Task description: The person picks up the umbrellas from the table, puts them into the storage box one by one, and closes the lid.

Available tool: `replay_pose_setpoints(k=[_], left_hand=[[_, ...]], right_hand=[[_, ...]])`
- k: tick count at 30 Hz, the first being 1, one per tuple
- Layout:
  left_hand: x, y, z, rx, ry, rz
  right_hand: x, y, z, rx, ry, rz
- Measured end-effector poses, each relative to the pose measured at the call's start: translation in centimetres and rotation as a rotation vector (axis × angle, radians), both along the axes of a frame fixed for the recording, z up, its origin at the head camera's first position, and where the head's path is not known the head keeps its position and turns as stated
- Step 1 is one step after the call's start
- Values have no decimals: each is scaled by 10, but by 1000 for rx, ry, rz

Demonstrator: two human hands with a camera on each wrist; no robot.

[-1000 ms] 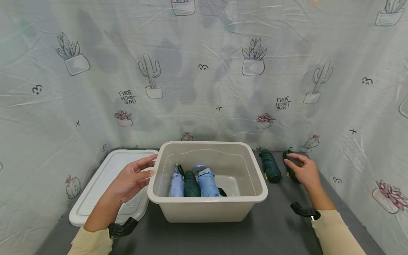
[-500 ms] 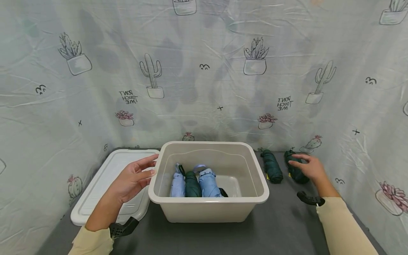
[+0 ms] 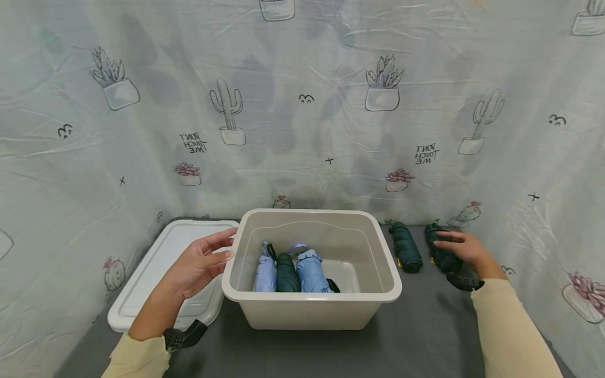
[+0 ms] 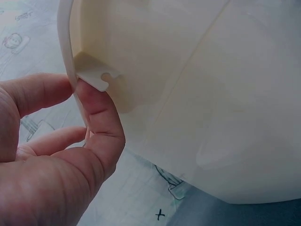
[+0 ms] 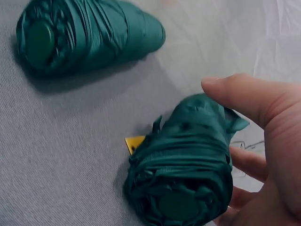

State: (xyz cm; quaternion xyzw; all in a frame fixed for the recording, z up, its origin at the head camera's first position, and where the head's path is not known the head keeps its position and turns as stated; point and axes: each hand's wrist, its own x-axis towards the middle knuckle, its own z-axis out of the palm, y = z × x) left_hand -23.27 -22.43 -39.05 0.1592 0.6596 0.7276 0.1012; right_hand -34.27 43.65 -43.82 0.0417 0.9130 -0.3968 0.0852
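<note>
My left hand [image 3: 200,264] pinches the left rim of a cream plastic storage box [image 3: 309,311], thumb and fingers on either side of the edge. Inside the box stand a lilac folded umbrella [image 3: 266,274], a dark green one and a light blue folded umbrella [image 3: 312,272]. At the far right my right hand [image 3: 470,252] is over a dark green folded umbrella [image 5: 181,160] lying on the table. Its thumb reaches across the far end while the other fingers lie along the right side, spread rather than tightened. A second green folded umbrella [image 3: 405,248] lies just left of it.
A white lid [image 3: 160,273] lies on the grey table [image 3: 378,352] left of the box, partly under my left forearm. A curtain printed with cacti [image 3: 302,131] hangs behind the table and at both sides. A yellow tag [image 5: 135,143] shows beside the nearer umbrella.
My right hand has shifted right and lower around the far right green umbrella, which stays on the table. My left hand keeps its place on the box rim. The view has turned slightly left.
</note>
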Motion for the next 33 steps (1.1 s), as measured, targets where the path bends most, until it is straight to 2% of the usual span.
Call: replay_pose_setpoints(k=[10,18,22,29,33], left_hand=[[-1,1,-1,18,-2,-11],[0,0,-1,13,1,-3],[1,0,-1,22,-4,-7],[1,-1,-2,38,1,-12],[1,0,-2,25,2,-8]], right_hand=[[-2,10,-1,9,-53,43],[-8,14,-1,63,-60,117],[-8,14,-1,75,-61,126],[-10,11,-6,182,-24,109],[-11,11,-8,172,-41,88]])
